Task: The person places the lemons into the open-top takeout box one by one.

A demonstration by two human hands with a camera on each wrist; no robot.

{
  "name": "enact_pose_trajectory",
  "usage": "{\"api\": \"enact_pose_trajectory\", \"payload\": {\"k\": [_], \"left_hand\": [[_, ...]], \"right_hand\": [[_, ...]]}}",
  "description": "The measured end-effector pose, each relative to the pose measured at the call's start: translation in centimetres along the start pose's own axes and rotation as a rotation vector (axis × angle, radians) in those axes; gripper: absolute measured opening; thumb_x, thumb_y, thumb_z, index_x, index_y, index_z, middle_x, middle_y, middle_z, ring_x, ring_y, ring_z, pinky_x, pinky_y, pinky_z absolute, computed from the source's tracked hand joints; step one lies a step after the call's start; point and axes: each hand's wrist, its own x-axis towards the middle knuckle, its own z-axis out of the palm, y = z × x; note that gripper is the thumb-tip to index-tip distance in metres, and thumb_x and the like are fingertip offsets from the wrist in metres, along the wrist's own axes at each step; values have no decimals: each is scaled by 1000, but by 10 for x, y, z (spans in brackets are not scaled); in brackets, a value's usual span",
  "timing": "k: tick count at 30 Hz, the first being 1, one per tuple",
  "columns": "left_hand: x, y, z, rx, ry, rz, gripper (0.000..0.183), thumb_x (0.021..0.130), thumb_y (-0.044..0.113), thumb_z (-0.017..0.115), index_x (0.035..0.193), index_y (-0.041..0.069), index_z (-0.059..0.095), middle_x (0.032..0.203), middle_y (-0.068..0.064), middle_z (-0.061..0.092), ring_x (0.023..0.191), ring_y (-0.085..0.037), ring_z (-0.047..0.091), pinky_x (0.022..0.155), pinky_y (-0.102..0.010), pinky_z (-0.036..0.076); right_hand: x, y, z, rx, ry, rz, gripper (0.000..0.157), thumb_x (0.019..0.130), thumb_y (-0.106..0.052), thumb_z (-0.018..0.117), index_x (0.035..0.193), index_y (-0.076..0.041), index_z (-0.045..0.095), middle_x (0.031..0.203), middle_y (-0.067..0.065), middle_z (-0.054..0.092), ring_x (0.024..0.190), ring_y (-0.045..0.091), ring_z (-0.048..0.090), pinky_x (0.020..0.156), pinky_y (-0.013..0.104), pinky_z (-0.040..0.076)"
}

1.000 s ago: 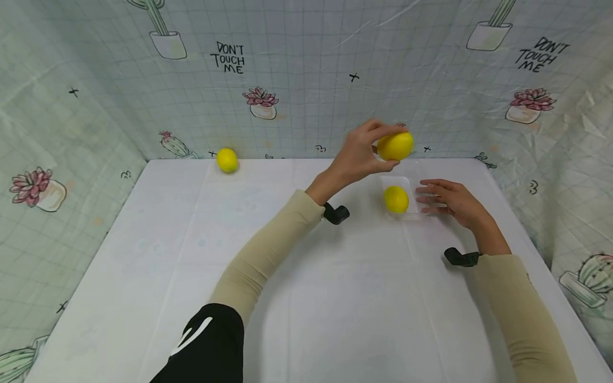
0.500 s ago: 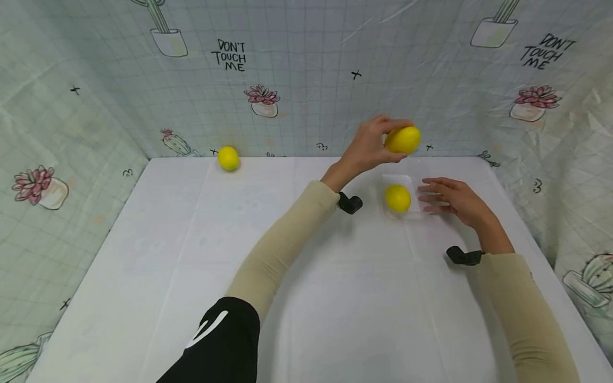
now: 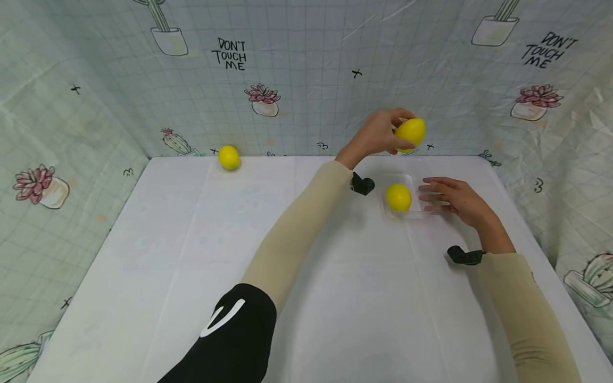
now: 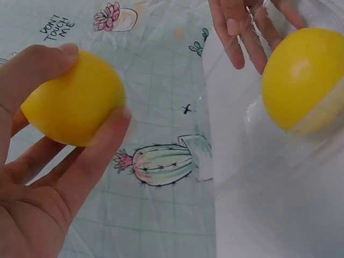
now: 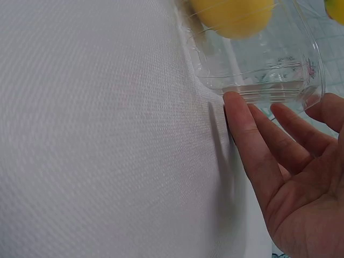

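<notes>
My left hand point(image 3: 378, 132) pinches a lemon point(image 3: 411, 133) between thumb and fingers, raised above the far edge of the table. In the left wrist view the same lemon point(image 4: 78, 99) shows its pointed end. Below it a clear plastic container point(image 3: 415, 213) stands on the table with a second lemon point(image 3: 398, 197) inside, at its left side. My right hand point(image 3: 462, 202) is at the container's right side, fingers extended. In the right wrist view the fingertips point(image 5: 236, 105) lie at the wall of the clear container point(image 5: 263, 80); whether all of them touch it I cannot tell.
A third lemon point(image 3: 229, 158) sits at the table's far left edge. The white-covered table point(image 3: 239, 239) meets a patterned cloth backdrop point(image 3: 306, 69) at the back, with more cloth on both sides.
My left hand has moved right and slightly up and away with its lemon, turning a little. The right hand, the container and the other lemons have stayed in place.
</notes>
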Motion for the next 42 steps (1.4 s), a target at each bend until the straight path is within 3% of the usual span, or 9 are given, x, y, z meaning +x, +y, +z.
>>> {"api": "enact_pose_trajectory", "payload": {"k": [4, 9, 13, 20, 30, 35, 42], "left_hand": [[7, -2, 7, -27, -65, -79, 62, 86, 22, 84, 139, 13, 53, 131, -5, 60, 99, -17, 67, 69, -23, 61], [12, -6, 19, 31, -104, -150, 60, 89, 27, 81, 139, 14, 51, 128, -4, 60, 103, -15, 64, 71, -23, 60], [14, -6, 24, 79, -118, -159, 61, 90, 27, 79, 141, 14, 48, 131, -5, 59, 105, -15, 63, 75, -21, 59], [16, -4, 29, 109, -114, -201, 64, 91, 28, 79, 145, 16, 48, 138, -4, 57, 109, -14, 61, 76, -20, 58], [14, -10, 39, 66, -146, -225, 46, 96, 28, 72, 139, 19, 57, 142, -3, 57, 116, -12, 59, 77, -19, 58], [11, -13, 33, 86, -167, -186, 40, 100, 27, 67, 138, 18, 57, 142, -5, 57, 118, -14, 59, 81, -21, 57], [0, -35, 6, 222, -162, -63, 28, 102, 23, 63, 127, 11, 66, 130, -6, 65, 111, -18, 63, 87, -21, 53]], "right_hand": [[0, 1, -1, 5, 5, 4, 62, 108, -40, 47, 157, -6, 33, 152, 18, 49, 106, 5, 68, 90, 27, 58], [1, 2, 0, 8, 1, 6, 63, 108, -41, 47, 157, -5, 32, 155, 22, 43, 106, 4, 68, 90, 27, 58], [2, 2, -1, 16, 2, -8, 62, 108, -40, 47, 157, -4, 33, 155, 23, 43, 106, 4, 68, 89, 27, 58], [3, 2, -2, 34, -2, -20, 61, 108, -38, 48, 156, -3, 34, 147, 12, 54, 106, 5, 68, 89, 27, 58], [3, 3, -1, 20, -3, -16, 60, 109, -36, 46, 156, -2, 33, 151, 20, 49, 107, 5, 68, 89, 28, 59], [2, 2, 0, -4, -6, -8, 62, 108, -40, 46, 157, -4, 33, 152, 19, 48, 108, 4, 67, 89, 27, 58], [2, 1, 0, 7, -2, -4, 62, 108, -40, 46, 158, -5, 32, 153, 19, 48, 108, 5, 67, 90, 27, 58]]}}
